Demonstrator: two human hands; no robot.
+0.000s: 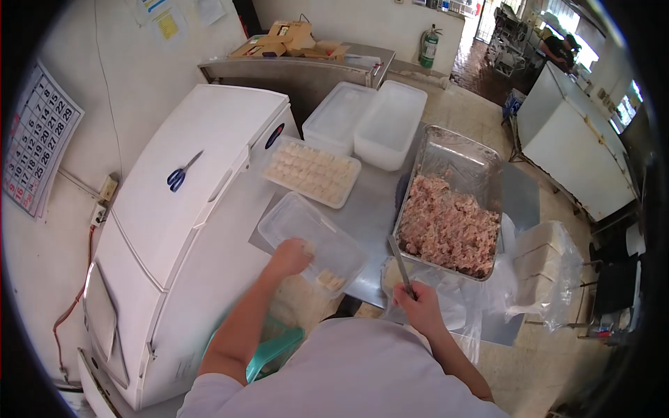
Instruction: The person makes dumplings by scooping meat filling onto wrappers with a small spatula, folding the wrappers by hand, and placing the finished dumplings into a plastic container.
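Note:
My left hand (pixel 290 256) is over a clear plastic container (pixel 296 212), its fingers pinched on a small pale dumpling (pixel 309 248). Several more dumplings (pixel 330 280) lie at the near end of that container. In my right hand (pixel 419 308) is a knife (pixel 401 267) with a narrow flat metal blade, tip pointing away from me. Beneath the blade lie pale wrappers (pixel 391 277), partly covered. Just beyond, a deep metal tray (pixel 460 143) holds a mound of ground meat filling (pixel 449 226).
Behind the container stands another filled with rows of dumplings (pixel 310 172). Farther back are two translucent tubs (pixel 390 125). Plastic-wrapped white blocks (pixel 540 261) sit at right. A white refrigerator (pixel 202 174) with blue scissors (pixel 179 177) borders the left. A person (pixel 559 50) is far off.

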